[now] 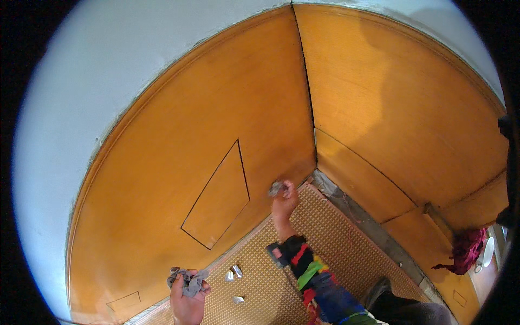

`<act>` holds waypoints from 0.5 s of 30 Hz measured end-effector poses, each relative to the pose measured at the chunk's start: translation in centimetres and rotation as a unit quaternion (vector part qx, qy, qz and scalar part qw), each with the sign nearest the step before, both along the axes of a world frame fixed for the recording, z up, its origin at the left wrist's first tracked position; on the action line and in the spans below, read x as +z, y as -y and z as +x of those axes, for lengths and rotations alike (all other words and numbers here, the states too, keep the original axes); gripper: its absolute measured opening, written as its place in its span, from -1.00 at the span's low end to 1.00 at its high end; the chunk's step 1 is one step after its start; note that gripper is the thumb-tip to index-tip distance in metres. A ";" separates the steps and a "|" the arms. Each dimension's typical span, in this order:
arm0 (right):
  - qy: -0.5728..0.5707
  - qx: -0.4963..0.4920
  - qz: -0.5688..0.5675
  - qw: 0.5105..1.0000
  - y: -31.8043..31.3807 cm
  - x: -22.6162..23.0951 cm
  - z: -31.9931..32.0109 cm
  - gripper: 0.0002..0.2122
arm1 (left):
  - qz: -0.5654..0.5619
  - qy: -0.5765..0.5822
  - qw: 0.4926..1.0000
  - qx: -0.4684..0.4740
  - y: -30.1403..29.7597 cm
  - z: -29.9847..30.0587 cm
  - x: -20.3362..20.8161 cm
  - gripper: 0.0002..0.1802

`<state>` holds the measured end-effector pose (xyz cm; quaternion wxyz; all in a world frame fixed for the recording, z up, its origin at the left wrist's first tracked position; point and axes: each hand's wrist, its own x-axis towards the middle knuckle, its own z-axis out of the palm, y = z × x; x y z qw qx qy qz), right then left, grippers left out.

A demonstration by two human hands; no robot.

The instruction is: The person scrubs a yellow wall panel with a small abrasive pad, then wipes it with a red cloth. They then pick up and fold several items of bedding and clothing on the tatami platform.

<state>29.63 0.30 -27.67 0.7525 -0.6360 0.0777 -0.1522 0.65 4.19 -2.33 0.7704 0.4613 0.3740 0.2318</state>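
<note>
My right hand (284, 207) reaches to the low part of the left wooden panel (200, 119), near the corner. Its fingers are closed on a small grey wad (276, 188) against the panel's surface; whether it is cloth or something else I cannot tell. My left hand (188, 309) is lower down, near the panel's foot, with its fingers round a crumpled grey cloth (189, 283). On the panel, a thin dark line outlines a four-sided shape (222, 197) left of my right hand.
A woven tan mat (330, 233) covers the floor, with silver foil scraps (234, 272) on it. A dark object (277, 253) lies beside my right forearm. Another wooden panel (368, 92) meets the first at the corner. A maroon cloth (470, 252) hangs at right, by a white round thing (488, 252).
</note>
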 end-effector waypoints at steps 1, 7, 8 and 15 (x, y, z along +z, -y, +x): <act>0.008 -0.020 0.005 1.000 1.0 -0.5 2.8 -0.85 | -0.005 0.000 1.000 0.001 0.0 0.0 0.0 -0.70; -0.020 -0.102 0.441 0.892 4.7 -1.0 12.8 -0.88 | -0.008 0.001 0.999 0.037 -0.2 -0.3 -0.7 -0.71; -0.033 -0.088 0.485 0.870 4.8 -1.1 13.1 -0.87 | -0.011 -0.008 0.999 0.040 -0.5 -0.5 -0.9 -0.71; -0.007 -0.031 0.605 0.796 2.5 -5.1 12.9 -0.88 | 0.016 -0.004 0.998 0.060 -1.2 -2.5 -1.6 -0.71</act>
